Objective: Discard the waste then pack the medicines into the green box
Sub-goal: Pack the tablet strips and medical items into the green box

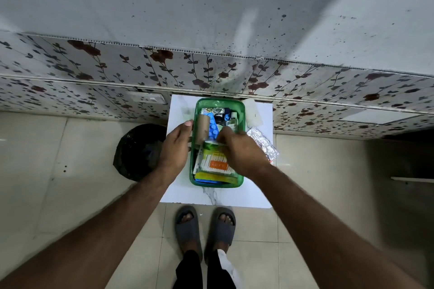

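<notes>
A green box stands on a small white table. Inside it lie a brown roll, a blue blister strip, small bottles, an orange-and-white medicine carton and flat packs at the near end. My left hand grips the box's left wall. My right hand reaches into the box with its fingers closed on a green-and-white pack. Silver foil strips lie on the table just right of the box, partly hidden by my right wrist.
A bin lined with a black bag stands on the floor left of the table. The table backs against a floral-tiled wall with a white socket. My feet in grey slippers stand before the table.
</notes>
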